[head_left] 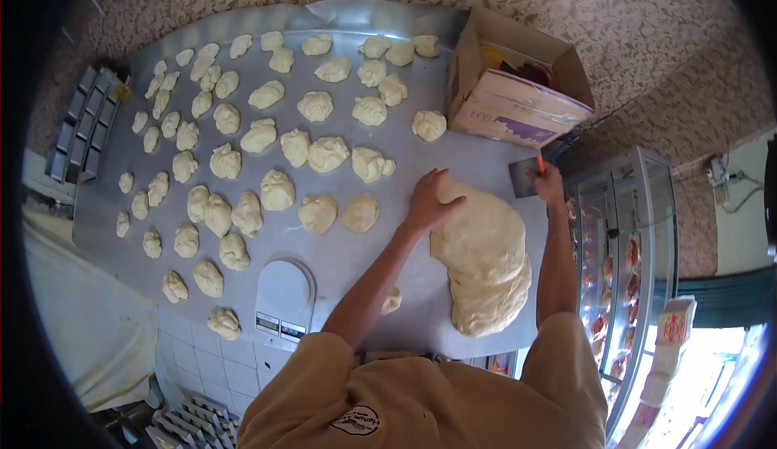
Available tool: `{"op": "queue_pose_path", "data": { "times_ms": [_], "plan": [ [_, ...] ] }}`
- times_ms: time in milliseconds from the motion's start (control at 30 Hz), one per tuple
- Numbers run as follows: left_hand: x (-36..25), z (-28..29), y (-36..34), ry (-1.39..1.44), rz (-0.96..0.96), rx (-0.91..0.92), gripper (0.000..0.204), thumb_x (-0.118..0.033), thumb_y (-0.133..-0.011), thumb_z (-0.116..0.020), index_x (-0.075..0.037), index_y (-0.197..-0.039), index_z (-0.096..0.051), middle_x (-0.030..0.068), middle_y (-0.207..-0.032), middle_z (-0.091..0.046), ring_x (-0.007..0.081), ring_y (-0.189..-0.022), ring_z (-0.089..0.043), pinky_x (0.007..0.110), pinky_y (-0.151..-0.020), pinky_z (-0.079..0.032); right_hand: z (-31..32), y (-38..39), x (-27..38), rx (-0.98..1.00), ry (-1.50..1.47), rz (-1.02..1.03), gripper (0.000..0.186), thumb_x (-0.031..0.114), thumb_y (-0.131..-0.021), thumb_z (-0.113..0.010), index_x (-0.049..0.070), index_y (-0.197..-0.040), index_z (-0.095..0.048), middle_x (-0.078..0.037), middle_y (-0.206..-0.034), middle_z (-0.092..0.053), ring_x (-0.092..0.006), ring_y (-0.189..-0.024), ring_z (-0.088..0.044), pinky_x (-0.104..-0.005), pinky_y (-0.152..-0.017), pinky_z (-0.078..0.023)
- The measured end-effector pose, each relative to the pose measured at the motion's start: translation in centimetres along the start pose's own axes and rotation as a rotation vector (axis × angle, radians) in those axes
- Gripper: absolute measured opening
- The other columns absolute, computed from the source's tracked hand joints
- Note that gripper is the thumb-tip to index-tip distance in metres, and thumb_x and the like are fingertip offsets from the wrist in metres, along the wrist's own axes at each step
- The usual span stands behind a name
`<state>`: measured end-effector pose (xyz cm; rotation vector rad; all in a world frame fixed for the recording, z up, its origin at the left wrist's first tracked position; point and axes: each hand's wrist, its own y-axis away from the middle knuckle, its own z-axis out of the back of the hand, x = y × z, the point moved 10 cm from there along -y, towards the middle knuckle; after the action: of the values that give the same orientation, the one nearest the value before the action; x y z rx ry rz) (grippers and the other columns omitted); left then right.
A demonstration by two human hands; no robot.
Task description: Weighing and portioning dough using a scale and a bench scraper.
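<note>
A big slab of pale dough (481, 246) lies on the metal table in front of me. My left hand (433, 202) rests at its upper left edge, fingers apart, with nothing held. Off the dough's upper right side, my right hand (546, 182) grips the orange handle of a dough scraper (523, 178), its flat metal blade pointing left, apart from the dough. Many rough dough pieces (278, 190) are spread over the table's left and middle. A small scrap of dough (392, 300) sits by my left forearm.
A white kitchen scale (285, 291) stands at the table's near edge. An open cardboard box (518, 97) sits at the far right. Metal loaf tins (85, 125) line the left edge. A glass display case (623, 263) is on my right. The metal table (356, 259) meets a patterned wall.
</note>
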<state>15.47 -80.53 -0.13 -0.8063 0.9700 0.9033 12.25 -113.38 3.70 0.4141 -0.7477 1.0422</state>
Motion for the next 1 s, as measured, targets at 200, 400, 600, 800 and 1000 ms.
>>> {"op": "queue_pose_path", "data": {
  "times_ms": [200,400,600,800,1000],
  "plan": [
    [3.6,-3.0,-1.3,0.009,0.145,0.077,0.065,-0.023,-0.078,-0.080,-0.009,-0.136,-0.056,0.0170,-0.134,-0.056,0.0318,-0.124,-0.054,0.037,-0.106,-0.044,-15.1,-2.3,-1.0,0.593,-0.163,-0.021,0.024,0.008,-0.081,-0.068,-0.001,-0.104,-0.067,-0.003,-0.092,-0.071,-0.0160,-0.078,-0.059,-0.0317,-0.073,-0.050],
    [4.6,1.5,10.8,0.146,0.233,0.148,0.067,-0.019,-0.076,-0.081,-0.011,-0.137,-0.055,0.0155,-0.128,-0.057,0.0297,-0.115,-0.056,0.036,-0.101,-0.046,-23.0,11.4,7.0,0.883,-0.055,0.207,0.040,0.007,-0.081,-0.061,0.002,-0.120,-0.067,-0.006,-0.108,-0.074,-0.0249,-0.094,-0.066,-0.0331,-0.085,-0.051],
    [4.0,5.9,18.6,0.072,0.207,0.094,0.067,-0.021,-0.076,-0.083,-0.007,-0.136,-0.056,0.0168,-0.131,-0.054,0.0326,-0.117,-0.054,0.039,-0.104,-0.044,-20.3,18.7,14.4,0.501,-0.029,0.224,0.036,0.017,-0.087,-0.063,0.002,-0.119,-0.062,-0.017,-0.105,-0.073,-0.0384,-0.093,-0.068,-0.0402,-0.082,-0.053],
    [5.4,6.3,18.4,0.167,0.362,0.072,0.079,-0.020,-0.074,-0.086,-0.004,-0.143,-0.049,0.0165,-0.136,-0.053,0.0281,-0.123,-0.053,0.036,-0.105,-0.044,-10.9,20.3,18.3,0.099,-0.044,-0.002,0.028,0.020,-0.090,-0.061,0.004,-0.112,-0.053,-0.020,-0.096,-0.072,-0.0413,-0.085,-0.068,-0.0476,-0.076,-0.053],
    [6.2,7.0,18.5,-0.044,0.128,-0.135,0.080,-0.019,-0.073,-0.085,-0.005,-0.143,-0.050,0.0175,-0.138,-0.052,0.0292,-0.124,-0.053,0.038,-0.105,-0.045,-18.6,23.3,19.7,0.296,0.441,0.167,0.025,0.018,-0.091,-0.059,0.007,-0.110,-0.046,-0.020,-0.084,-0.069,-0.0452,-0.076,-0.067,-0.0539,-0.068,-0.050]
  ]
}}
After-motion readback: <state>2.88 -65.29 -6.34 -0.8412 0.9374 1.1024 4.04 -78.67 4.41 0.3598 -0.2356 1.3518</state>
